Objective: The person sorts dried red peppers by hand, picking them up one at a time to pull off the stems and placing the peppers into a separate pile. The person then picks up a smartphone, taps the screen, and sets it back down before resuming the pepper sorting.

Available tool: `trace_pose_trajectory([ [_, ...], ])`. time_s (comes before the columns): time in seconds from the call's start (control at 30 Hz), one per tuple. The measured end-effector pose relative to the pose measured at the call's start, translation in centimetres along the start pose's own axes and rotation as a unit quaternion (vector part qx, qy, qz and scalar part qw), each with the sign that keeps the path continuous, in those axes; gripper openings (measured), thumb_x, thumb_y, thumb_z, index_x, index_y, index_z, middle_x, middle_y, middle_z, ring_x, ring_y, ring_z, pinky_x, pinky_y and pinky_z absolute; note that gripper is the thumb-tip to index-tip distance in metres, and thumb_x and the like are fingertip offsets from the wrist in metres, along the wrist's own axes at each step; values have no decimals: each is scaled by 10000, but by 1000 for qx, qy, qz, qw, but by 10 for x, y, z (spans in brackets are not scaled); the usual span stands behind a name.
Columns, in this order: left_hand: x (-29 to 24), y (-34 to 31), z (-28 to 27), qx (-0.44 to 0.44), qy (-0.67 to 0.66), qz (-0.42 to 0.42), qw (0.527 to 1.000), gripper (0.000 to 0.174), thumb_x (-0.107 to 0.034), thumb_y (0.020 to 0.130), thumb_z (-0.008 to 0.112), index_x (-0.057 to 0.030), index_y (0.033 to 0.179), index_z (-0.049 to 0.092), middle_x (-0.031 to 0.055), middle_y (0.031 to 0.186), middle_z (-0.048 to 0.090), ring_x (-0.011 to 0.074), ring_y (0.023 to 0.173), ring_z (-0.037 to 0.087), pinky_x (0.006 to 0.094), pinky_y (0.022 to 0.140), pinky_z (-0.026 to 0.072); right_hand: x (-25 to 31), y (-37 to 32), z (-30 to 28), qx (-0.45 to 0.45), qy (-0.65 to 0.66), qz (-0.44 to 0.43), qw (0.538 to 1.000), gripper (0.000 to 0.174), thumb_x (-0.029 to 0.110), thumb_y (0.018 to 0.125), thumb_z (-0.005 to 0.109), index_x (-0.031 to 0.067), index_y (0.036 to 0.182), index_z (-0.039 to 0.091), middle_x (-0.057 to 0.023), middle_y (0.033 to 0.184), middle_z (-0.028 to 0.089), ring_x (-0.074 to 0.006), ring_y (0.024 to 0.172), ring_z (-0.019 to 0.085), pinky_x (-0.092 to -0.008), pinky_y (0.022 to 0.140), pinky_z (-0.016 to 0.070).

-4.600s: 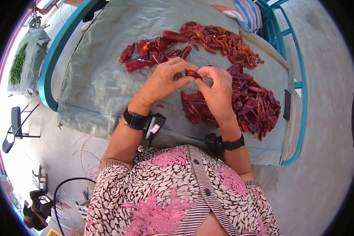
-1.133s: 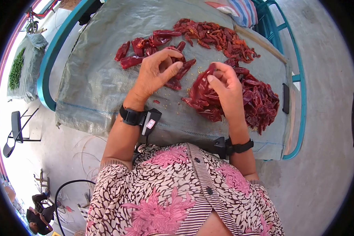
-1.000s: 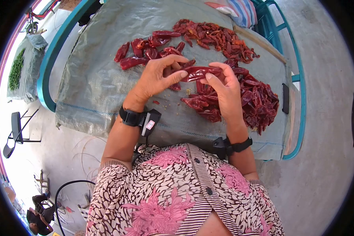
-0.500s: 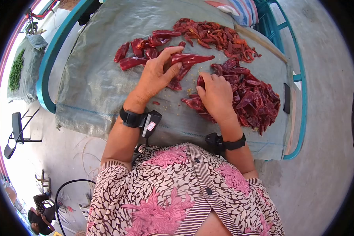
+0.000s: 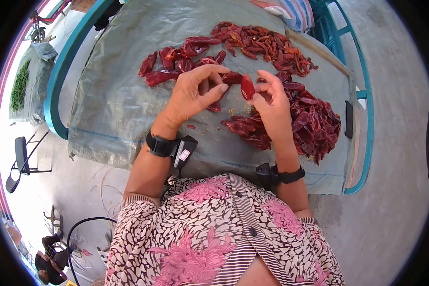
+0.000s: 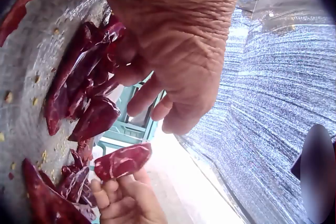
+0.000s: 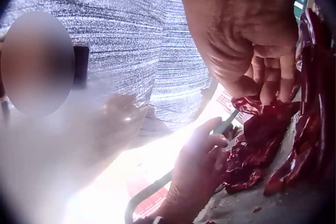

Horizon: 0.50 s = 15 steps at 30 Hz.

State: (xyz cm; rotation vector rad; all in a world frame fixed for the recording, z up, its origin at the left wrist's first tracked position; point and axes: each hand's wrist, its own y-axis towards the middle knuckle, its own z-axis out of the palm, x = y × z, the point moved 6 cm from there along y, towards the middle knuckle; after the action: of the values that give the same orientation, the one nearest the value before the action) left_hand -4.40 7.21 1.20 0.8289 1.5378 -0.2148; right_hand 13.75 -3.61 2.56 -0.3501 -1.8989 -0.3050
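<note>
In the head view my right hand [image 5: 273, 101] pinches a glossy red chili pepper [image 5: 247, 87] between thumb and fingers, above the sheet. The left wrist view shows that pepper [image 6: 123, 162] raised at the right hand's fingertips. My left hand [image 5: 190, 93] hovers opposite, thumb and forefinger apart and fingers loosely bent, with nothing seen between them. Another red pepper [image 5: 233, 77] lies just beyond its fingertips. Left of the hands sits a group of plump whole peppers [image 5: 168, 58]. A large heap of dark red peppers [image 5: 312, 126] spreads right of the right hand.
Smaller, shrivelled red peppers [image 5: 267, 45] form a pile at the far side. A grey-green woven sheet [image 5: 119, 102] covers the work surface, with seeds scattered on it. A teal metal frame [image 5: 56, 90] borders it. A dark flat object [image 5: 349, 119] lies at the right edge.
Half a second ago the right hand was down by the heap and a long pepper extended from the left hand. Now the right hand is raised with a pepper and the left looks unloaded.
</note>
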Motion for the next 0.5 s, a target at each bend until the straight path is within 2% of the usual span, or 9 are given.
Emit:
trace_pose_trajectory([
  [0.07, -3, 0, 2, 23, -4, 0, 1000, 353, -137, 933, 737, -69, 1277, 695, -17, 892, 659, 48, 674, 515, 222, 604, 444, 9, -2, 8, 28, 155, 17, 987, 470, -9, 949, 601, 14, 1411, 515, -93, 1098, 668, -159, 939, 681, -316, 859, 563],
  [0.17, 8, -1, 16, 89, -95, -66, 989, 321, -141, 971, 716, -50, 1278, 689, -9, 964, 693, 54, 735, 567, 227, 656, 514, 15, -6, 18, 56, 245, 19, 968, 399, -18, 990, 591, -7, 1384, 530, -92, 1124, 648, -167, 965, 677, -320, 897, 571],
  [0.27, 9, 0, 16, 102, -106, -96, 984, 336, -136, 998, 695, -37, 1318, 665, -5, 979, 691, 61, 798, 599, 245, 701, 554, 11, -7, 23, 66, 245, 17, 967, 379, 11, 1003, 627, -1, 1372, 543, -82, 1100, 643, -150, 1002, 668, -313, 925, 574],
  [0.37, 11, -1, 21, 113, -154, -107, 976, 300, -136, 993, 710, -40, 1274, 668, -9, 970, 678, 49, 810, 595, 238, 684, 542, 9, -6, 31, 102, 282, 31, 953, 370, 21, 1012, 635, -11, 1369, 539, -78, 1104, 640, -140, 1026, 658, -312, 945, 576],
  [0.47, 11, -1, 19, 109, -185, -99, 972, 217, -110, 978, 728, -48, 1176, 665, -28, 938, 654, 38, 812, 587, 220, 665, 507, 4, -7, 30, 101, 300, 37, 948, 403, 62, 989, 677, 18, 1370, 552, -80, 1101, 638, -126, 1030, 652, -301, 878, 579],
  [0.5, 13, -1, 18, 89, -191, -90, 973, 196, -106, 971, 737, -51, 1143, 661, -34, 929, 651, 35, 799, 581, 217, 656, 492, 5, -7, 25, 85, 215, 40, 972, 426, 82, 962, 702, 34, 1362, 566, -85, 1104, 645, -149, 1029, 657, -320, 869, 574],
])
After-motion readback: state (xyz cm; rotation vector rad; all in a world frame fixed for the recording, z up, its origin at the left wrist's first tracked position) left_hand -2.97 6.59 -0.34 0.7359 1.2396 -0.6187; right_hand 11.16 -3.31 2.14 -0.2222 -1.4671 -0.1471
